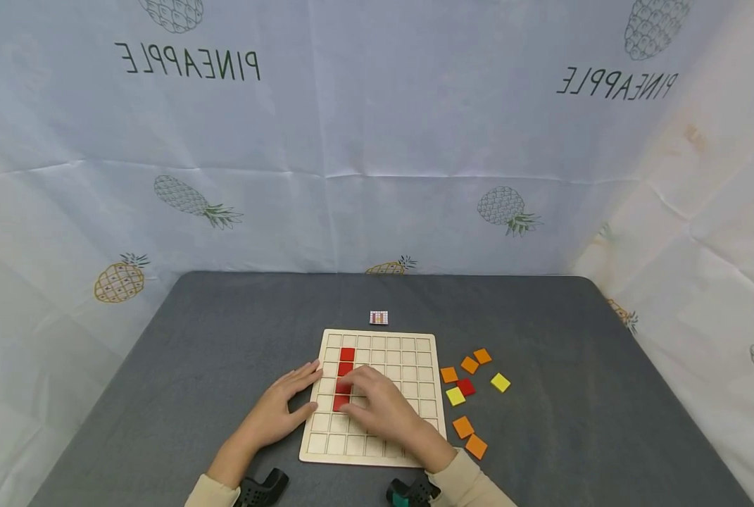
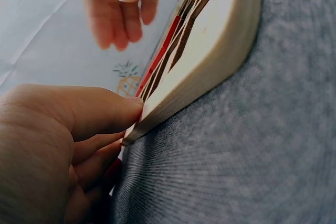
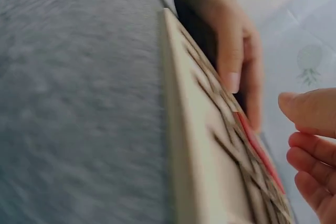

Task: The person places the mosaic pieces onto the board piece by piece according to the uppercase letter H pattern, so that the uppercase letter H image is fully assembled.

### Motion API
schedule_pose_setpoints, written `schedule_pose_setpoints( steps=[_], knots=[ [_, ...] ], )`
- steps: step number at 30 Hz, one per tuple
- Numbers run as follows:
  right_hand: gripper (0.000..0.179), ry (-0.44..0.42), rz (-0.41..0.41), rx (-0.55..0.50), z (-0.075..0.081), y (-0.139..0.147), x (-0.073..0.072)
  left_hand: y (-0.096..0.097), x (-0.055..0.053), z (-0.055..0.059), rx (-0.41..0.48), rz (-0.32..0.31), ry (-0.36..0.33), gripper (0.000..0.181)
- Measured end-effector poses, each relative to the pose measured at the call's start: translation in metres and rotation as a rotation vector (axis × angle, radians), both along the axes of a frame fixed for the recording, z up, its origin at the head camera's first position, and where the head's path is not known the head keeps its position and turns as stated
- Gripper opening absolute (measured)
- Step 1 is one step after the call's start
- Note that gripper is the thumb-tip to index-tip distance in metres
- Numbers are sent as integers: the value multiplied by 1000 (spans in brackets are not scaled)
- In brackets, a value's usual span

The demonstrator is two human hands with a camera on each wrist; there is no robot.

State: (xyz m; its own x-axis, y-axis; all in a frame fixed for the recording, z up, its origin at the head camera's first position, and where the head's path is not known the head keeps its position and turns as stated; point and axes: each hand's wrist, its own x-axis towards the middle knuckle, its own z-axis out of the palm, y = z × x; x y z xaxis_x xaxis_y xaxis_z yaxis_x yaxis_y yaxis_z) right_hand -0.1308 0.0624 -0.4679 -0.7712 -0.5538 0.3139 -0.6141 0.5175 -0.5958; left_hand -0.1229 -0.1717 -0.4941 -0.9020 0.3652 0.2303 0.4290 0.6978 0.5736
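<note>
A pale wooden grid board [image 1: 408, 343] lies on the table, and several red square tiles [image 1: 348, 354] form a column in its left part. My left hand [image 1: 277, 415] rests on the table at the board's left side, its thumb and fingertips touching the edge. In the left wrist view the left thumb [image 2: 113, 109] lies against the rim. Above the red column is my right hand [image 1: 383, 408], its fingers loosely bent. The right wrist view shows the right hand [image 3: 317, 145] raised over the board, with nothing between thumb and fingers.
Right of the board lie several loose orange tiles [image 1: 476, 446], two yellow tiles [image 1: 500, 382] and a red tile [image 1: 465, 387]. A small patterned card [image 1: 379, 317] sits beyond the board's far edge. The dark grey table [image 1: 560, 394] meets a pineapple-print cloth [image 1: 364, 218] behind.
</note>
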Motion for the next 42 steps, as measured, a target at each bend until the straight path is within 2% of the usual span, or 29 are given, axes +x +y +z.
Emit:
schedule_pose_setpoints(
  steps=[10,17,21,27,32,42],
  knots=[
    [39,-45,-76,-93,25,28,-8,-1,0,1,-1,4,-4,51],
    [42,-21,-153,-83,33,65,-14,-1,0,0,-6,-6,8,51],
    [43,5,-214,-26,27,96,-10,0,0,-1,1,-17,3,51],
    [44,-32,-333,53,6,142,4,1,1,-1,8,-18,-4,51],
    [44,-40,-419,71,-9,166,11,0,1,-1,10,-8,-14,51],
    [43,29,-410,81,-20,175,8,0,-1,0,-5,-5,-7,52]
  ],
)
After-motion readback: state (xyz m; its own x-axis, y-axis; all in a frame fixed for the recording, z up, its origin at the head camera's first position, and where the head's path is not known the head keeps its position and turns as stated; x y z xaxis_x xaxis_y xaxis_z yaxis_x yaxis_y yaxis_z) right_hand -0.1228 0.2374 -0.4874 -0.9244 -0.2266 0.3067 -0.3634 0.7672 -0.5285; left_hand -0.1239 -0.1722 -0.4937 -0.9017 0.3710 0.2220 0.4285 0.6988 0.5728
